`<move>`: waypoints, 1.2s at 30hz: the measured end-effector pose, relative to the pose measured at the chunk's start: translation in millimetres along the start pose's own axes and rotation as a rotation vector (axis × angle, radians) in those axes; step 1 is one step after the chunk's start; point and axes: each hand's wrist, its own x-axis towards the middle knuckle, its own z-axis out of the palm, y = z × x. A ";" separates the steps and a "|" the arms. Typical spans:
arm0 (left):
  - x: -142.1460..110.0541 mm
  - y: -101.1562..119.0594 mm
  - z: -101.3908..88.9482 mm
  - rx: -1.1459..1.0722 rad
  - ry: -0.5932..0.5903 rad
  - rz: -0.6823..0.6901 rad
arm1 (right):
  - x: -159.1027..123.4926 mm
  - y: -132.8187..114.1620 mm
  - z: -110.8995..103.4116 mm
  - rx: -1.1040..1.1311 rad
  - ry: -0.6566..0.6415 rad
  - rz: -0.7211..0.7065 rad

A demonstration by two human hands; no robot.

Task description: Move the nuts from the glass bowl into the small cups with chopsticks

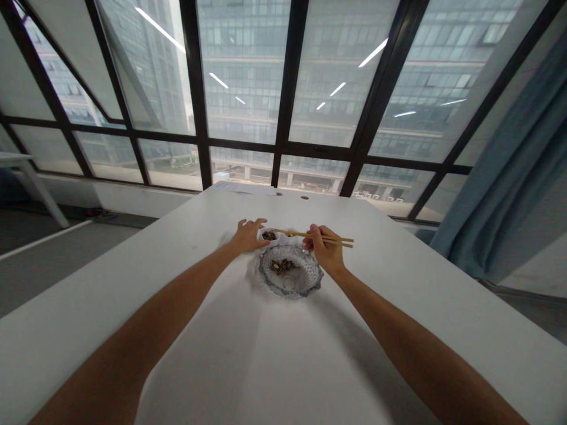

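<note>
My left hand (248, 236) is at the left end of a small white divided dish (264, 242), thumb on the near side and fingers curved around the far side, gripping its edge. Small dark seeds (269, 235) lie in the dish's left compartment. Wooden chopsticks (339, 241) are held in my right hand (325, 245), their tips pointing left over the dish. Part of the dish's right side is hidden by that hand. Just in front stands a clear scalloped glass bowl (292, 290), with a small heap of striped seeds (283, 267) inside.
Everything stands on a long white table (195, 330). Papers (243, 188) lie at its far end, near two round holes. Tall dark-framed windows rise behind, a blue curtain (509, 159) hangs at right, and another white table (39, 183) is at far left.
</note>
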 end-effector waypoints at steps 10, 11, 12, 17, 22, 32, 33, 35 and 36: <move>-18.9 -8.3 2.3 0.023 0.100 0.005 | -30.8 -14.3 -30.2 -0.100 -0.232 0.053; -24.8 -10.5 2.7 0.015 0.125 0.019 | -31.2 -11.8 -30.2 -0.122 -0.249 0.042; -30.9 -12.8 3.4 0.006 0.149 0.032 | -31.2 -9.3 -29.9 -0.142 -0.268 0.031; -54.8 -22.7 11.0 -0.035 0.281 0.048 | -29.5 -5.2 -27.4 -0.210 -0.348 0.001; -59.3 -27.8 18.9 -0.097 0.336 -0.028 | -33.4 -12.6 -29.7 -0.257 -0.373 -0.020; -62.5 -21.8 16.3 -0.145 0.282 -0.122 | -33.6 5.6 -32.9 0.127 0.044 0.216; -63.0 -21.4 15.8 -0.144 0.279 -0.123 | -31.9 10.4 -34.7 0.189 0.084 0.277; -63.6 -20.9 15.0 -0.139 0.271 -0.126 | -28.9 19.9 -39.2 0.301 0.148 0.410; -63.8 -20.8 14.6 -0.138 0.267 -0.126 | -27.8 24.0 -41.5 0.339 0.166 0.467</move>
